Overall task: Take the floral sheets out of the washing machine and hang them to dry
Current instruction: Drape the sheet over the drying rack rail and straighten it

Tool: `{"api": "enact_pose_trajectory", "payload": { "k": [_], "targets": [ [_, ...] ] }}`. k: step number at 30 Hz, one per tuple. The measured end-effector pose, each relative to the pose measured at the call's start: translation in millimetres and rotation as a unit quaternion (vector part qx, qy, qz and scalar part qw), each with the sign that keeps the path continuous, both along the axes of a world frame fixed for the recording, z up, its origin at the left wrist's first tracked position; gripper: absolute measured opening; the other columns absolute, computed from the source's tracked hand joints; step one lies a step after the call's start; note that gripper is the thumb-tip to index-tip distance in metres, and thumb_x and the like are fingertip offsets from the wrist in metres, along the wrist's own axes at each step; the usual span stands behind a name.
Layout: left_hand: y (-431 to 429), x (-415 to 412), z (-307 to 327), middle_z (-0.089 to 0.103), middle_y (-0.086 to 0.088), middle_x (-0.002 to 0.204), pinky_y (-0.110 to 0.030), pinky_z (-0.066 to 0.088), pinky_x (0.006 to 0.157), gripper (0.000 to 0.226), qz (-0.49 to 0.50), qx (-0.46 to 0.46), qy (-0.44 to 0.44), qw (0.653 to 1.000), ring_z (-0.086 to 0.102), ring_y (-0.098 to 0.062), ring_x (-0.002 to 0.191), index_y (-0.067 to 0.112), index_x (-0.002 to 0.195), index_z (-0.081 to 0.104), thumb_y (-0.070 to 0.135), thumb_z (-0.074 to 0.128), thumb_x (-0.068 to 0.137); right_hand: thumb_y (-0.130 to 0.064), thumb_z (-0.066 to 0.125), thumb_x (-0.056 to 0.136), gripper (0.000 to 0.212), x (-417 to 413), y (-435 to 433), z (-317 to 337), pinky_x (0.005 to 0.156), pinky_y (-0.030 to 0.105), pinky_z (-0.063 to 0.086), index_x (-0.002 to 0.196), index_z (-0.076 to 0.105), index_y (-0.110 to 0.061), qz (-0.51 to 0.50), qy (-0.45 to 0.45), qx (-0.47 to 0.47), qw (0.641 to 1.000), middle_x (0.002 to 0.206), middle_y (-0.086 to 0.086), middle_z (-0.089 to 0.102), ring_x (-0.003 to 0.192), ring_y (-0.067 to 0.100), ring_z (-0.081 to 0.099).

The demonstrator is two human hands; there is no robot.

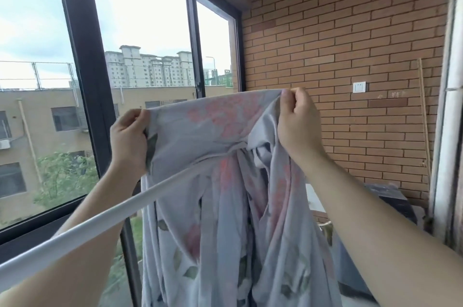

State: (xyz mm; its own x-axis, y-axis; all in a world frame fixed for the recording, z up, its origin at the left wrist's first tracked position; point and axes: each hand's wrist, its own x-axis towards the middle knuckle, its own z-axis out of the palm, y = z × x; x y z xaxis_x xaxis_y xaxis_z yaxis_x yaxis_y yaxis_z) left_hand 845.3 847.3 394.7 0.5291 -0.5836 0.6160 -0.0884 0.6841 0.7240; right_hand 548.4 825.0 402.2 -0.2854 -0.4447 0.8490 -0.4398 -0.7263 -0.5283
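Observation:
A pale grey-blue floral sheet (200, 131) with pink flowers and dark leaves hangs over a white drying rail (82, 229) that runs from the lower left up toward the middle. Most of the cloth falls in bunched folds below the rail. My left hand (129, 136) grips the sheet's upper edge on the left. My right hand (298, 121) pinches the same edge higher up on the right. Between the two hands the edge is stretched taut above the rail.
A large dark-framed window (85, 81) fills the left side, with buildings outside. A brick wall (350, 56) with a white switch (359, 87) stands behind. A dark low cabinet (390, 196) sits at the right, beside a white pipe (448, 106).

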Motion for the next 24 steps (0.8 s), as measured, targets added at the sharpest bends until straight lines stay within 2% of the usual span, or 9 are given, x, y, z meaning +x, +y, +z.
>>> {"api": "enact_pose_trajectory", "payload": {
  "k": [3, 6, 9, 12, 15, 17, 20, 22, 24],
  "targets": [
    [-12, -3, 21, 0.047, 0.001, 0.06, -0.025, 0.039, 0.049, 0.02, -0.029, 0.006, 0.032, 0.999, 0.045, -0.013, 0.051, 0.023, 0.07, 0.068, 0.024, 0.065, 0.09, -0.034, 0.043, 0.105, 0.028, -2, -23, 23, 0.057, 0.014, 0.038, 0.091, 0.058, -0.014, -0.004, -0.002, 0.028, 1.0, 0.074, -0.013, 0.056, 0.068, -0.003, 0.054],
    [-41, -15, 22, 0.059, 0.002, 0.061, -0.021, 0.043, 0.046, 0.023, -0.014, 0.085, 0.041, 0.995, 0.052, -0.012, 0.051, 0.019, 0.076, 0.069, 0.018, 0.058, 0.097, -0.036, 0.048, 0.102, 0.023, -2, -56, 24, 0.057, 0.024, 0.036, 0.096, 0.059, -0.017, -0.03, 0.002, 0.093, 0.995, 0.079, -0.013, 0.058, 0.072, 0.008, 0.054],
    [-78, -28, -14, 0.063, -0.003, 0.069, -0.022, 0.041, 0.05, 0.025, 0.035, 0.191, -0.024, 0.981, 0.052, -0.016, 0.062, 0.009, 0.082, 0.07, 0.015, 0.054, 0.1, -0.037, 0.049, 0.101, 0.021, -5, -87, -1, 0.052, 0.024, 0.034, 0.095, 0.057, -0.019, -0.07, 0.049, 0.166, 0.982, 0.08, -0.008, 0.062, 0.069, 0.009, 0.055],
    [-98, -49, -62, 0.058, -0.003, 0.064, -0.02, 0.034, 0.044, 0.035, 0.045, 0.295, -0.107, 0.949, 0.046, -0.014, 0.055, 0.009, 0.069, 0.064, 0.016, 0.055, 0.102, -0.035, 0.051, 0.101, 0.018, -7, -112, -39, 0.058, 0.03, 0.039, 0.095, 0.057, -0.02, -0.095, 0.114, 0.248, 0.957, 0.091, 0.003, 0.068, 0.075, 0.024, 0.059],
    [-92, -69, -101, 0.059, -0.008, 0.065, -0.017, 0.043, 0.042, 0.028, -0.094, 0.327, 0.006, 0.94, 0.056, -0.018, 0.048, 0.004, 0.072, 0.06, 0.002, 0.054, 0.098, -0.035, 0.052, 0.101, 0.016, -2, -119, -68, 0.064, 0.034, 0.044, 0.096, 0.054, -0.02, -0.072, 0.173, 0.292, 0.938, 0.095, 0.007, 0.067, 0.08, 0.029, 0.059],
    [-89, -75, -118, 0.059, 0.001, 0.059, -0.027, 0.048, 0.055, 0.027, -0.089, 0.343, 0.007, 0.935, 0.06, -0.02, 0.06, 0.014, 0.064, 0.055, 0.01, 0.062, 0.091, -0.03, 0.058, 0.099, 0.013, 1, -112, -80, 0.06, 0.03, 0.043, 0.095, 0.051, -0.019, -0.071, 0.155, 0.25, 0.953, 0.099, 0.007, 0.061, 0.08, 0.026, 0.057],
    [-82, -71, -130, 0.044, 0.007, 0.052, -0.034, 0.034, 0.059, 0.041, 0.051, 0.288, -0.04, 0.955, 0.04, -0.017, 0.057, 0.019, 0.056, 0.043, 0.016, 0.06, 0.093, -0.017, 0.062, 0.092, 0.018, 7, -82, -95, 0.055, 0.019, 0.03, 0.09, 0.045, -0.023, -0.109, 0.066, 0.079, 0.989, 0.089, -0.007, 0.046, 0.075, 0.004, 0.046],
    [-66, -70, -136, 0.04, 0.009, 0.057, -0.028, 0.034, 0.054, 0.038, 0.111, 0.175, -0.032, 0.978, 0.036, -0.01, 0.053, 0.023, 0.063, 0.039, 0.023, 0.05, 0.099, -0.021, 0.06, 0.092, 0.016, 11, -61, -106, 0.059, 0.02, 0.032, 0.086, 0.045, -0.02, -0.078, 0.068, -0.044, 0.994, 0.083, -0.009, 0.043, 0.072, 0.004, 0.042],
    [-44, -74, -141, 0.044, 0.014, 0.062, -0.015, 0.035, 0.054, 0.029, 0.122, 0.042, -0.096, 0.987, 0.039, -0.003, 0.055, 0.025, 0.071, 0.044, 0.034, 0.045, 0.098, -0.029, 0.06, 0.095, 0.02, 19, -44, -120, 0.062, 0.024, 0.037, 0.083, 0.05, -0.016, -0.046, 0.115, -0.131, 0.984, 0.079, -0.007, 0.046, 0.071, 0.011, 0.044]
  ]
}}
